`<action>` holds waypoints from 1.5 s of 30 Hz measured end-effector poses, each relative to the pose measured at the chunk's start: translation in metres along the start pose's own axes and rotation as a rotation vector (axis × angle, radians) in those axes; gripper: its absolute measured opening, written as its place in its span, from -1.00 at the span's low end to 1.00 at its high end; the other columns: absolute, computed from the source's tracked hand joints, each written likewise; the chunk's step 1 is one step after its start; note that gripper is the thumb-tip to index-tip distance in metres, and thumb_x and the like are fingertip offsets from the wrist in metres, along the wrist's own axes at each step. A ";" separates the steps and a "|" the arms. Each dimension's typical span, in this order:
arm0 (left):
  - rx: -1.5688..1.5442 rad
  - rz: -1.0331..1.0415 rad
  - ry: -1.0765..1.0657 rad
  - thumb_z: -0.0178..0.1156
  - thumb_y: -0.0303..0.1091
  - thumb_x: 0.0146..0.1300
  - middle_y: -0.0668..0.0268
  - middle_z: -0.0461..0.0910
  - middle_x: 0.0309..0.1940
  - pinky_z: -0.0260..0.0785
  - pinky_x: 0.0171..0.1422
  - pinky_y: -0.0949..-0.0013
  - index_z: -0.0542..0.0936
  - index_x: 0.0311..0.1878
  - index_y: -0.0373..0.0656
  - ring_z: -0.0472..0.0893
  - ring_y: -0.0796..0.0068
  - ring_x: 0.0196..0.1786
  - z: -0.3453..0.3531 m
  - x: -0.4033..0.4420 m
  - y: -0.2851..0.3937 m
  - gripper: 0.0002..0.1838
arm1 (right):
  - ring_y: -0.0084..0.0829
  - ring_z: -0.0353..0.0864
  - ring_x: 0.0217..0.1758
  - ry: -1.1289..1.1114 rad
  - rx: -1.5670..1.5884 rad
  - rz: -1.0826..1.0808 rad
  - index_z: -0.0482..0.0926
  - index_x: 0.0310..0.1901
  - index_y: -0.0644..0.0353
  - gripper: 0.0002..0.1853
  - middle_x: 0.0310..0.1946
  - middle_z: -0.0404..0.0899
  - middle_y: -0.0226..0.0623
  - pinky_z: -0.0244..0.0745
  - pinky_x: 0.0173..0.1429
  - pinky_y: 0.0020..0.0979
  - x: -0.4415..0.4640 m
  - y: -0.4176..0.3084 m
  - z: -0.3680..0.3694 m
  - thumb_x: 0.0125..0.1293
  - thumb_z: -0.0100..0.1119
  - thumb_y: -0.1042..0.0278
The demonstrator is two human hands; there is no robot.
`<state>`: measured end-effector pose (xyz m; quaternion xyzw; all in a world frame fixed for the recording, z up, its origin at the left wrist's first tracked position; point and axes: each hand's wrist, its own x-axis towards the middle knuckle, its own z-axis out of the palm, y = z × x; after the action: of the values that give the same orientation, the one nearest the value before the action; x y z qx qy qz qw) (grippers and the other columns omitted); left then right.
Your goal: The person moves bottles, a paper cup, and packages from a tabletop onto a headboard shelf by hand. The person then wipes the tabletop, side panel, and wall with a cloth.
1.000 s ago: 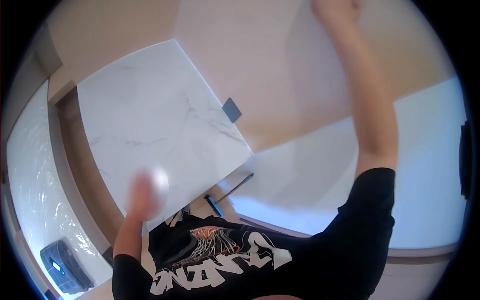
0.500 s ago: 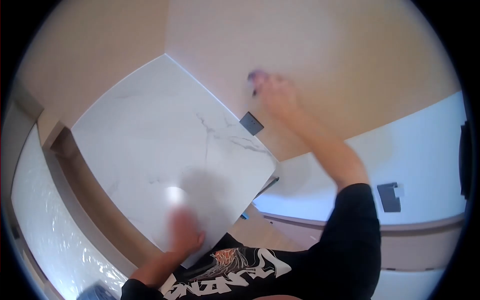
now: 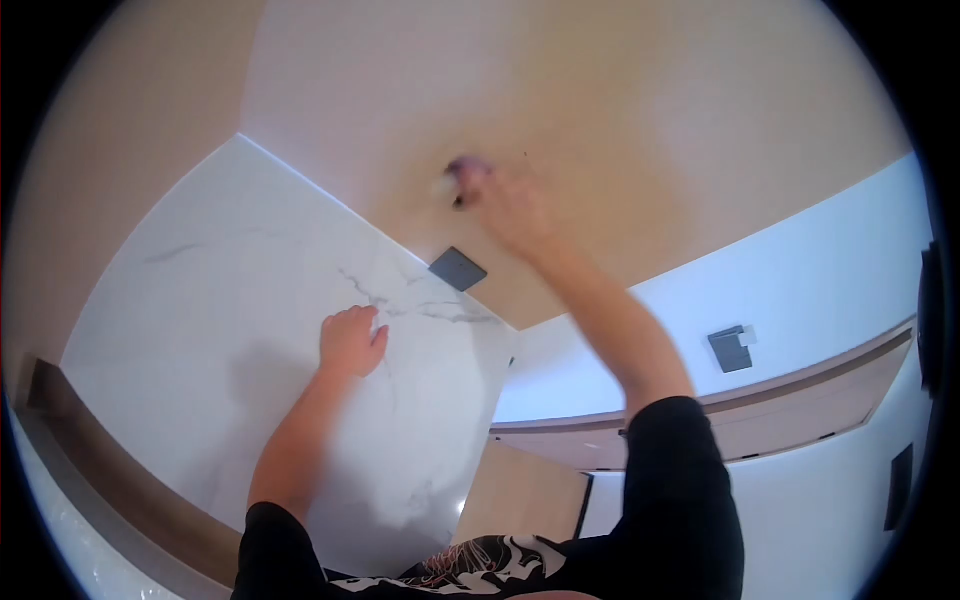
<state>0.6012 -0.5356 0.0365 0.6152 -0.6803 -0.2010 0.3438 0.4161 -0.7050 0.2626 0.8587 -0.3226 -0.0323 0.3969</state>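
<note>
My right hand [image 3: 508, 208] is raised against the beige wall [image 3: 590, 120], its fingers closed. A small blurred object [image 3: 460, 170] with dark ends and a pinkish-purple part shows at the fingertips; its kind is unclear. My left hand [image 3: 352, 340] is over the white grey-veined marble-look surface [image 3: 200, 280], seemingly touching it. Its thumb stands apart from the fingers, and no held thing shows. Just below the right hand, a dark grey socket plate [image 3: 458, 269] sits on the wall by the edge of the marble-look surface.
A brown recessed ledge [image 3: 120, 470] runs along the left side of the marble-look surface. On the white wall [image 3: 590, 360] at right is another grey plate [image 3: 730, 350] with a white piece on it. Wooden flooring or panelling [image 3: 520, 490] shows below.
My left hand has moved up across the marble-look surface, towards the socket plate. My right hand is lower and further left in view, still on the wall. The whole view has shifted.
</note>
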 end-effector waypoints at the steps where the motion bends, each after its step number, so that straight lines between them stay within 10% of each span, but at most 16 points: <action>1: -0.054 0.031 0.017 0.23 -0.18 0.19 0.22 0.62 -0.25 0.34 0.02 0.08 0.62 -0.08 -0.14 0.59 0.15 -0.12 0.004 0.003 -0.008 -0.70 | -0.39 0.53 -0.05 0.054 0.018 -0.093 0.56 0.13 0.01 -0.61 0.13 0.51 -0.42 0.47 -0.02 -0.20 -0.022 -0.023 0.036 0.30 0.01 0.20; 6: -0.275 0.102 0.002 0.24 -0.26 0.20 0.23 0.67 -0.31 0.41 -0.09 0.18 0.67 -0.16 -0.14 0.61 0.21 -0.27 -0.013 0.006 -0.009 -0.79 | -0.33 0.55 0.02 0.156 -0.176 -0.387 0.51 0.23 -0.11 -0.58 0.08 0.50 -0.52 0.45 0.07 -0.17 -0.018 -0.019 0.030 0.37 -0.05 0.17; 8: -0.492 0.027 0.000 0.25 -0.30 0.23 0.25 0.68 -0.34 0.41 -0.21 0.30 0.67 -0.16 -0.16 0.60 0.33 -0.37 -0.014 0.007 -0.012 -0.82 | -0.19 0.54 0.09 -0.081 0.534 0.261 0.53 0.19 -0.08 -0.62 0.10 0.53 -0.33 0.43 0.11 -0.05 0.044 0.024 -0.047 0.40 -0.09 0.24; 9: -0.640 -0.049 0.008 0.25 -0.33 0.25 0.28 0.68 -0.35 0.40 -0.27 0.38 0.67 -0.16 -0.16 0.58 0.41 -0.42 -0.012 0.008 -0.013 -0.84 | -0.01 0.53 0.12 0.084 -0.184 0.174 0.53 0.15 -0.01 -0.66 0.07 0.55 -0.11 0.42 0.12 0.06 0.041 0.079 -0.020 0.43 -0.15 0.28; 13: -0.959 -0.135 -0.024 0.25 -0.39 0.32 0.36 0.67 -0.35 0.30 -0.41 0.58 0.65 -0.09 -0.20 0.47 0.64 -0.51 0.003 0.019 -0.022 -0.84 | -0.04 0.28 0.36 0.613 -0.238 0.546 0.31 0.38 0.09 -0.42 0.38 0.27 -0.12 0.16 0.35 -0.02 0.093 0.166 -0.173 0.32 0.13 0.31; 16: -1.161 -0.222 -0.077 0.22 -0.41 0.34 0.33 0.69 -0.26 0.32 -0.40 0.55 0.61 -0.01 -0.24 0.48 0.65 -0.49 -0.003 0.019 -0.018 -0.79 | 0.02 0.21 0.41 0.527 -0.233 0.650 0.30 0.40 0.06 -0.30 0.42 0.20 -0.08 0.16 0.35 0.00 0.094 0.158 -0.171 0.24 0.28 0.18; 17: -1.230 -0.260 -0.066 0.20 -0.38 0.35 0.29 0.69 -0.21 0.34 -0.38 0.53 0.60 0.02 -0.24 0.49 0.62 -0.47 -0.009 0.018 -0.018 -0.77 | 0.10 0.48 0.13 0.569 -0.285 0.454 0.31 0.37 0.09 -0.48 0.16 0.51 -0.02 0.38 0.10 0.16 0.088 0.153 -0.142 0.38 -0.04 0.32; 24: -1.978 -0.434 0.273 0.02 -0.17 0.39 0.16 0.58 0.12 0.39 -0.14 0.31 0.55 0.14 -0.18 0.55 0.37 -0.19 -0.032 0.021 -0.036 -0.62 | -0.32 0.45 0.17 0.003 -0.139 -0.403 0.55 0.18 -0.10 -0.53 0.25 0.45 -0.46 0.38 0.04 -0.13 -0.002 -0.038 0.019 0.19 0.09 0.19; 27: -2.121 -0.483 0.265 0.00 -0.10 0.35 0.17 0.54 0.19 0.38 -0.06 0.25 0.52 0.19 -0.13 0.54 0.32 -0.08 -0.042 0.025 -0.046 -0.55 | -0.26 0.40 0.25 0.047 -0.136 -0.378 0.51 0.24 -0.10 -0.53 0.29 0.40 -0.44 0.34 0.16 -0.13 0.013 -0.008 -0.003 0.26 0.04 0.25; 29: -2.169 -0.497 0.234 0.00 -0.07 0.34 0.18 0.52 0.21 0.36 -0.02 0.23 0.51 0.22 -0.10 0.53 0.32 -0.04 -0.042 0.027 -0.039 -0.52 | -0.22 0.41 0.27 -0.314 -0.003 0.129 0.34 0.38 0.00 -0.47 0.34 0.35 -0.36 0.32 0.25 0.06 0.029 0.055 -0.027 0.38 -0.06 0.18; 30: -2.176 -0.496 0.247 0.00 -0.05 0.33 0.19 0.51 0.22 0.35 0.00 0.22 0.51 0.22 -0.08 0.53 0.32 -0.03 -0.043 0.025 -0.036 -0.51 | -0.03 0.38 0.32 0.121 -0.088 0.073 0.30 0.40 0.02 -0.48 0.41 0.29 -0.24 0.33 0.25 0.12 0.037 0.093 -0.052 0.41 -0.10 0.20; 35: -2.192 -0.511 0.179 -0.04 -0.01 0.35 0.20 0.50 0.23 0.34 0.06 0.22 0.49 0.25 -0.06 0.54 0.31 -0.03 -0.039 0.026 -0.045 -0.49 | 0.09 0.36 0.30 0.666 -0.312 0.310 0.28 0.41 0.04 -0.34 0.35 0.35 -0.02 0.27 0.21 0.22 0.107 0.185 -0.183 0.28 0.19 0.19; 38: -2.234 -0.546 0.132 -0.04 -0.01 0.34 0.20 0.50 0.23 0.35 0.05 0.22 0.48 0.25 -0.07 0.54 0.28 -0.03 -0.038 0.024 -0.045 -0.49 | 0.11 0.34 0.30 0.644 -0.358 0.420 0.32 0.38 0.05 -0.37 0.36 0.32 -0.02 0.25 0.22 0.23 0.108 0.145 -0.140 0.28 0.19 0.21; 41: -2.232 -0.537 0.166 -0.03 0.00 0.34 0.20 0.51 0.20 0.36 0.05 0.22 0.50 0.22 -0.07 0.55 0.27 -0.04 -0.045 0.022 -0.041 -0.50 | 0.07 0.46 0.17 0.049 -0.327 0.154 0.37 0.33 0.06 -0.45 0.22 0.42 0.08 0.33 0.11 0.13 0.068 0.027 -0.042 0.31 0.07 0.15; 43: -2.255 -0.519 0.148 -0.03 0.00 0.32 0.22 0.52 0.18 0.35 0.07 0.19 0.51 0.20 -0.07 0.54 0.27 -0.03 -0.042 0.020 -0.046 -0.49 | -0.33 0.49 0.07 -0.208 0.026 0.068 0.54 0.19 -0.04 -0.58 0.01 0.55 -0.26 0.35 0.00 -0.25 0.028 -0.057 0.027 0.30 0.03 0.19; 45: -2.251 -0.488 0.089 -0.03 0.00 0.31 0.23 0.53 0.16 0.35 0.07 0.18 0.51 0.19 -0.08 0.54 0.27 -0.03 -0.037 0.026 -0.052 -0.50 | -0.42 0.45 0.10 0.127 -0.192 -0.414 0.57 0.14 -0.14 -0.60 0.01 0.55 -0.43 0.33 0.05 -0.37 0.005 -0.101 0.074 0.25 0.07 0.18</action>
<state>0.6639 -0.5641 0.0309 0.0818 0.0341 -0.7336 0.6738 0.4501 -0.7083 0.1420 0.8651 -0.1096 -0.0892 0.4812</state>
